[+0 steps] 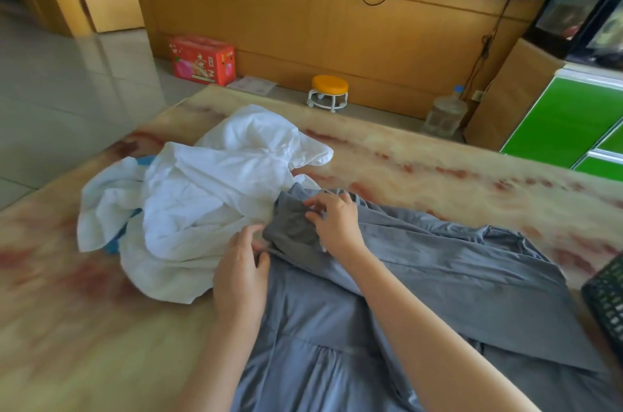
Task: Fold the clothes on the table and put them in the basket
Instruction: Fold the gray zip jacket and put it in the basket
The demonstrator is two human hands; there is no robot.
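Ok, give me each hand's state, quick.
Left hand: pinches the grey shirt at its sleeve end.
Right hand: grips the same sleeve end.

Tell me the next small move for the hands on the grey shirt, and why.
Probably draw the bunched end flat across the body of the grey shirt. The left hand and right hand both pinch that darker end, which lies crumpled against the white clothes. The rest of the shirt is spread on the table, not yet folded.
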